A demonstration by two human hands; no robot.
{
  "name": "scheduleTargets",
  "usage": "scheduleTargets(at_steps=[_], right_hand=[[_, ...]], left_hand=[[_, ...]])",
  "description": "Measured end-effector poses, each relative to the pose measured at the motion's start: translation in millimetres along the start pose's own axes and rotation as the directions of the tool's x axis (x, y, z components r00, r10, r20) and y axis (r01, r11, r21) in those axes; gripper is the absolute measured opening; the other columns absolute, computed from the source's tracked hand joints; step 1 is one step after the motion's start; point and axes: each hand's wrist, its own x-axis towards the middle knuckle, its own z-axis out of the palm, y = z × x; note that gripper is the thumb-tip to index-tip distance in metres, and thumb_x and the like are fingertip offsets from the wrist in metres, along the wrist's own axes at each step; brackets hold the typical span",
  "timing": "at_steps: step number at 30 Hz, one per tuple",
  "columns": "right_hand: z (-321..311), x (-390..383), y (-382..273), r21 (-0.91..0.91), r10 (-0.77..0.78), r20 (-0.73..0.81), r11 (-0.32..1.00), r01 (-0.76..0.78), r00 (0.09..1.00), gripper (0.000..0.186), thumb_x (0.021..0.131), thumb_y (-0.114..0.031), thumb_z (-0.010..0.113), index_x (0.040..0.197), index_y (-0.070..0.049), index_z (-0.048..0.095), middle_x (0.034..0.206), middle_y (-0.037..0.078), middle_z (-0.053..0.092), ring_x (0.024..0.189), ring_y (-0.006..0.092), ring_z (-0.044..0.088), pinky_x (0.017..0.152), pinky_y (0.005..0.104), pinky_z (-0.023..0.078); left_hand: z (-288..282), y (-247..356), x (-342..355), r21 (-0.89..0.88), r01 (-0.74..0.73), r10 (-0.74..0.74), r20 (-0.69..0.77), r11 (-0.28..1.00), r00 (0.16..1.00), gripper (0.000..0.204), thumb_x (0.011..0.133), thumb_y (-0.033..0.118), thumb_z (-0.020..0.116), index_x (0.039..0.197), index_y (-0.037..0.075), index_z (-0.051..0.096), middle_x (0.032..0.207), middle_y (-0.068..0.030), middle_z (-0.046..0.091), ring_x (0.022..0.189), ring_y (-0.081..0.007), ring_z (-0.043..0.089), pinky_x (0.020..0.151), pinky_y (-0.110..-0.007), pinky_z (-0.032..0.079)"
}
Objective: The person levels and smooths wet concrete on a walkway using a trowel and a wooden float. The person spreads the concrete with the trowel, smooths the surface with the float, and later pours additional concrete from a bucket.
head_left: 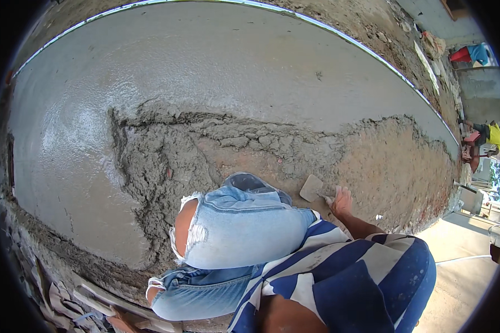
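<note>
— What sort of place is this?
— An outdoor building site: a wet concrete slab (205,61), rough mortar (155,166) spread over bare earth (394,166), rubble (405,28) beside it, a trowel (311,188).

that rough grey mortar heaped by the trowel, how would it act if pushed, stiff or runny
The rough mortar would probably push stiffly: it stands in clumpy ridges with torn edges rather than flowing flat. It likely feels heavy and clingy, since it looks wet and dense. Under the trowel in the right hand it should smear smooth, judging by the glossy levelled slab beside it.
</note>
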Motion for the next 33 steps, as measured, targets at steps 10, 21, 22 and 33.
scheduleTargets(at_steps=[10,21,22,33], right_hand=[[70.1,17.1,75.0,0.217,-0.549,0.089,0.825,0.522,0.831,0.034,0.083,-0.029,0.063,0.105,-0.004,0.056,0.099,0.022,0.059,0.093,0.0407,0.057,0.082,0.0485,0.045],[-123.5,128.3,-234.9,0.52,-0.766,0.173,0.604,0.603,0.618,0.032,0.087,-0.024,0.062,0.106,-0.003,0.047,0.076,0.025,0.061,0.071,0.045,0.06,0.063,0.05,0.045],[-127.5,134.3,-270.4,0.516,-0.817,0.202,0.558,0.65,0.541,0.033,0.088,-0.026,0.062,0.107,-0.003,0.047,0.076,0.026,0.061,0.072,0.0464,0.06,0.063,0.0506,0.045],[-108.5,89.6,-482.2,0.362,-0.959,0.283,0.086,0.928,-0.022,0.033,0.089,-0.027,0.058,0.094,0.005,0.055,0.079,0.029,0.063,0.079,0.0486,0.062,0.069,0.0526,0.048]], left_hand=[[11.4,-11.8,31.0,-0.054,0.02,-0.009,0.194,0.998,0.981,0.066,0.086,0.059,0.06,0.106,-0.004,0.059,0.082,-0.0165,0.064,0.071,-0.0271,0.062,0.062,-0.043,0.049],[-15.5,11.6,-4.5,-0.018,0.16,-0.158,0.106,0.987,0.982,0.059,0.087,0.05,0.061,0.115,-0.003,0.056,0.098,-0.0237,0.065,0.088,-0.0344,0.064,0.078,-0.044,0.048],[-16.5,6.5,-4.9,0.006,0.117,-0.117,0.067,0.993,0.991,0.061,0.087,0.05,0.061,0.115,-0.003,0.055,0.099,-0.0238,0.065,0.089,-0.0344,0.064,0.078,-0.044,0.048],[-12.8,40.0,-7.2,-0.013,0.088,-0.088,0.044,0.996,0.995,0.056,0.087,0.047,0.06,0.109,-0.004,0.055,0.094,-0.0239,0.066,0.085,-0.0358,0.065,0.076,-0.044,0.048]])
